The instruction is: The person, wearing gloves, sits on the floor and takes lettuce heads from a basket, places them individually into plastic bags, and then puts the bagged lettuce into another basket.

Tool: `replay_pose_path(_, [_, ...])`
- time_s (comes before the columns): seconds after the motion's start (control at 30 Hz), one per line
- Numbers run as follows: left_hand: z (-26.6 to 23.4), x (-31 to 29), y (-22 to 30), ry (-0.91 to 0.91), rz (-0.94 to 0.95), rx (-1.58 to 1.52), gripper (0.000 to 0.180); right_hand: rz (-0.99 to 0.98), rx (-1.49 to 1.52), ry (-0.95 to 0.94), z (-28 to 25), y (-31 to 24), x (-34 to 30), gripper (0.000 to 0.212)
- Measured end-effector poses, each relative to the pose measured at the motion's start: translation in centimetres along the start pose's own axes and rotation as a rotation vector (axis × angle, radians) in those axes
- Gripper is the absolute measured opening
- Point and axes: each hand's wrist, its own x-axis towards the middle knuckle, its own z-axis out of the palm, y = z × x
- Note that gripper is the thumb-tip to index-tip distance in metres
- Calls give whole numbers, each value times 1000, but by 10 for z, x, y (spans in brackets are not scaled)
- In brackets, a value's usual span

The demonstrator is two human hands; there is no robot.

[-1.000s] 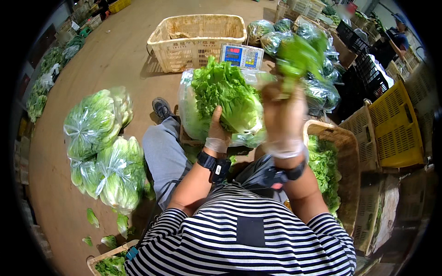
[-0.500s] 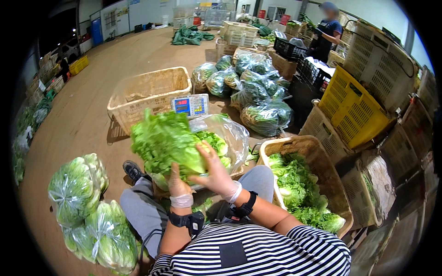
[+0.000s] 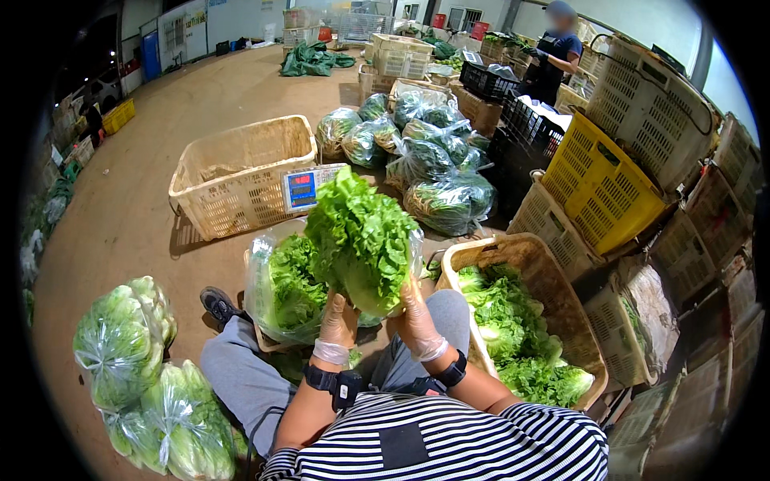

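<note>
Upright between my two hands is a leafy green head of lettuce [image 3: 361, 240], its pale base down. My left hand [image 3: 338, 325] grips the base from the left, and my right hand [image 3: 419, 325] from the right. Both wear thin clear gloves; some fingers are hidden behind the leaves. Just beyond, a clear plastic bag [image 3: 258, 276] stands open with more lettuce in it, partly covered by the held head. A scale display [image 3: 301, 190] with lit red and blue panels shows behind. By my right knee, a cream crate [image 3: 589, 321] holds several lettuces [image 3: 509, 313].
Tied bags of lettuce [image 3: 188, 417] lie on the floor at left. Ahead stands a large cream crate [image 3: 241, 204], with bagged greens [image 3: 449, 200] right of it. A yellow crate [image 3: 597, 192] and stacked crates line the right side. A person [image 3: 553, 56] stands at far right.
The lettuce has swung rightward and turned more upright in my hands. My right hand has moved from across its base to its right side. The bag's opening shows further left.
</note>
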Motion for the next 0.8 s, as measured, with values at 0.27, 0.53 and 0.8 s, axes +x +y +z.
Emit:
replay_pose_path(0.27, [-40,4,-23,-131,-94,-405,68,13,-578,-128,5,8,-2,74])
replay_pose_path(0.53, [-35,5,-13,-39,-147,-386,59,-129,-905,38,1,-5,-2,35])
replay_pose_path(0.8, [-25,4,-10,-29,-168,-346,58,-79,-720,44,-5,-1,-4,29])
